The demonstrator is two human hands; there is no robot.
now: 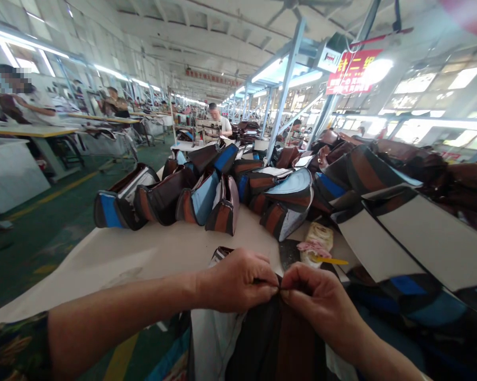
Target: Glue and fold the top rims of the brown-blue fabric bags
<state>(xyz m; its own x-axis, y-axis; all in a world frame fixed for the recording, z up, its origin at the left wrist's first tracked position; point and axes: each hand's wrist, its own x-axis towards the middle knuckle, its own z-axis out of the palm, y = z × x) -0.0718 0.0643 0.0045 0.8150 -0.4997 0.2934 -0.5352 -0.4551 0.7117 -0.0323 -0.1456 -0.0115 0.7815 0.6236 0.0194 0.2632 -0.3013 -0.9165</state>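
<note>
**Bag panel pinched at near table edge**

Item 1. Left hand [238, 280]: fingers curled together, thumb and fingertips clamped on the top edge of the panel [278, 338]. The grip is fine and tight, as suits work on a small point of the fabric, not carrying the whole piece.

Item 2. Right hand [321, 299]: same pinch, fingertips meeting the left hand's at one spot on the panel edge. The two hands touch, so the fabric between them is held taut and steady.

Item 3. Panel: dark with brown stripes, hanging off the near edge of the table [143, 254], centre of view, its upper end under the hands. What exactly sits between the fingertips is too small to tell.

Item 4. Bags [207, 201]: brown, black and blue, stood in a loose row across the far side of the table, apart from the hands, which leaves a bare stretch between.

Item 5. Stacked panels [401, 233]: piled at right, within reach.

Item 6. Rag and yellow tool [320, 248]: just beyond the right hand.
</note>
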